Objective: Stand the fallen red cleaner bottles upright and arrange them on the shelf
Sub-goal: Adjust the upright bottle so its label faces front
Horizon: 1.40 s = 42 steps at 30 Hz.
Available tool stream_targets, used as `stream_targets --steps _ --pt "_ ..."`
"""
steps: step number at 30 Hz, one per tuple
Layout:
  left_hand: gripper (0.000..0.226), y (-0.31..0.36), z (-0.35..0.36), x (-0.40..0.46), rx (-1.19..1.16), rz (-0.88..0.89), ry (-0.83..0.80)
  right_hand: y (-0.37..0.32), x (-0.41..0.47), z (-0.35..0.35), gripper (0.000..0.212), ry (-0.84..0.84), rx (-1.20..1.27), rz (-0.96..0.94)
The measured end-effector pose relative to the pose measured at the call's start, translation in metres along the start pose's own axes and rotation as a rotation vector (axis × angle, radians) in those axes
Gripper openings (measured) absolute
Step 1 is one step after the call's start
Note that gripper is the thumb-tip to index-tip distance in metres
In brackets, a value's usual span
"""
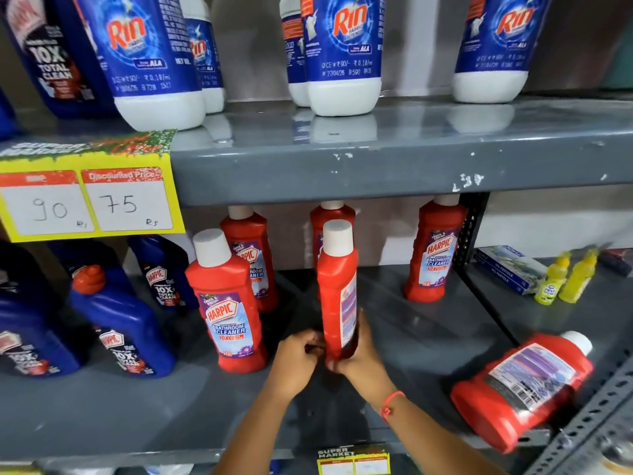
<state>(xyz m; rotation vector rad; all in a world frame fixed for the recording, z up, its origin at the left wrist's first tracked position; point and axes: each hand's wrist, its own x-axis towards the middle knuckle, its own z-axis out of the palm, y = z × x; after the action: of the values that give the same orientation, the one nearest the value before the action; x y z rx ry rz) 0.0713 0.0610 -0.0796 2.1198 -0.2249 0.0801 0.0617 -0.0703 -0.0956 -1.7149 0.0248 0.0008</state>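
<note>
A red cleaner bottle point(337, 286) with a white cap stands upright in the middle of the grey lower shelf point(428, 337), its side turned toward me. My left hand point(296, 354) and my right hand point(359, 351) both grip its base. Another red bottle point(524, 385) lies on its side at the shelf's front right, cap pointing to the back right. Upright red bottles stand at front left point(226, 303), behind it point(251, 255), behind the held one point(330, 214) and at back right point(433, 248).
Blue Harpic bottles point(116, 320) fill the left of the lower shelf. The upper shelf point(376, 159) carries blue-and-white Rin bottles point(342, 53) close overhead. A perforated metal upright point(471, 228) divides off the right bay, where yellow bottles point(565, 279) and a box stand. A yellow price tag point(89, 200) hangs at left.
</note>
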Motion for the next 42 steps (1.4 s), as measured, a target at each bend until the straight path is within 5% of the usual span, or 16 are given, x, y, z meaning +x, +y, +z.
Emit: stream_targets --steps 6,11,18,22,35,42 --pt "0.025 -0.002 -0.008 0.004 -0.195 -0.155 -0.092 0.006 0.005 0.002 0.08 0.032 -0.047 0.031" --pt "0.006 0.003 -0.012 0.017 -0.032 0.036 -0.238 0.001 0.008 -0.009 0.055 0.042 -0.125 0.051" --pt "0.027 -0.001 -0.011 0.03 -0.257 -0.131 -0.199 -0.012 0.013 -0.035 0.056 -0.111 -0.136 0.045" --pt "0.043 -0.003 -0.007 0.033 -0.15 -0.127 -0.291 -0.013 0.018 -0.044 0.054 -0.167 -0.157 0.046" --pt "0.045 -0.006 0.001 0.023 -0.089 -0.115 -0.125 -0.02 0.016 -0.044 0.05 -0.086 -0.159 0.074" --pt "0.019 0.006 0.002 0.004 0.269 -0.275 -0.184 -0.028 0.0 -0.056 0.027 0.1 -0.386 0.096"
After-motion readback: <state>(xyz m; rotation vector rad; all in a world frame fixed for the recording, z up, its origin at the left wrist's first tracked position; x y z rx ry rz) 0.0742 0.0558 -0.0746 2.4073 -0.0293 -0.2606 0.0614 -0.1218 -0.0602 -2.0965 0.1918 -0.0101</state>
